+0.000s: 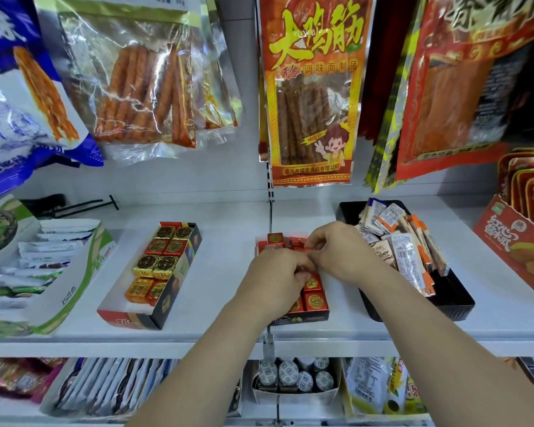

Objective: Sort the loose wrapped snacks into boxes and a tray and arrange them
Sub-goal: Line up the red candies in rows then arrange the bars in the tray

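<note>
A dark box (309, 317) of red foil-wrapped snack squares (314, 298) stands on the white shelf in the middle. Both my hands are over it. My left hand (275, 275) is curled over the squares in the box's middle, fingers bent down onto them. My right hand (336, 251) pinches a red square at the fingertips, touching the left hand. A second dark box (167, 306) to the left holds red, gold and orange squares (159, 263) in pairs. On the right, a black tray (450, 300) holds white and orange wrapped bars (407, 248) piled loosely.
A green and white carton (71, 291) of flat packets sits far left, a red carton (512, 245) far right. Hanging snack bags (312, 97) crowd the space above the shelf. A metal divider rod (271, 217) stands behind the middle box. Lower shelf holds more packets.
</note>
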The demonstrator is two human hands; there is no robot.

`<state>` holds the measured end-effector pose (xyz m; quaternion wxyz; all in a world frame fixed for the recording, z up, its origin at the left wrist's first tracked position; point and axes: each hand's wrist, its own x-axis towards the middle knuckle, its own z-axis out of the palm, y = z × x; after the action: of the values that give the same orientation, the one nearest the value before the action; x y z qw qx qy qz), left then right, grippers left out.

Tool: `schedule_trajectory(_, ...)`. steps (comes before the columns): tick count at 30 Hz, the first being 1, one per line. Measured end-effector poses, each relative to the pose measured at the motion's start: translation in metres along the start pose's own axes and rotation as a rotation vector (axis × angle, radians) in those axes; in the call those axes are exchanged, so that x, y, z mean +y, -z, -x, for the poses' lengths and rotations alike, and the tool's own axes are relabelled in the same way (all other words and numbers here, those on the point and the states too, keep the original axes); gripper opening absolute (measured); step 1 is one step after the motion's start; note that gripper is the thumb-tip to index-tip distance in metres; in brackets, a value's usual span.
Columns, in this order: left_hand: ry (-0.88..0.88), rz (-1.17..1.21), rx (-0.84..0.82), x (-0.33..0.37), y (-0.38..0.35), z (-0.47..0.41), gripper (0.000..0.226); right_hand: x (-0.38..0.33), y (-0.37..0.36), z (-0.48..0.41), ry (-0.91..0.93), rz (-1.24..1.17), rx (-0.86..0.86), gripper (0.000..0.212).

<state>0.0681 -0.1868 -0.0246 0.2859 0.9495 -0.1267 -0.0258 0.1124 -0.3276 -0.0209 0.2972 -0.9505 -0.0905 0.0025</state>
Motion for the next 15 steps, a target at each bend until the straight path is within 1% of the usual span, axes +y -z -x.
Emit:
schedule_trajectory(2,0.029,0.027,0.041,0.0,-0.002,0.0,0.017,-0.003,0.004,-0.001,-0.005,-0.075,0.036,0.006)
schedule_trajectory(5,0.054,0.066,0.099,0.001,-0.001,0.001,0.01,-0.005,0.013,-0.001,-0.058,-0.255,0.064,0.01)
schedule_trajectory(8,0.077,0.153,0.238,0.003,0.006,0.001,0.008,-0.005,0.019,0.002,-0.123,-0.423,0.017,0.007)
schedule_trajectory(11,0.184,0.319,0.34,0.001,0.014,-0.003,0.005,-0.005,0.021,0.005,-0.132,-0.502,-0.06,0.008)
schedule_trajectory(13,0.234,0.426,0.326,-0.003,0.019,-0.004,0.004,-0.006,0.02,0.007,-0.132,-0.54,-0.111,0.007)
schedule_trajectory(15,0.281,0.544,0.257,-0.007,0.024,-0.004,0.013,-0.008,0.019,0.009,-0.126,-0.559,-0.139,0.005)
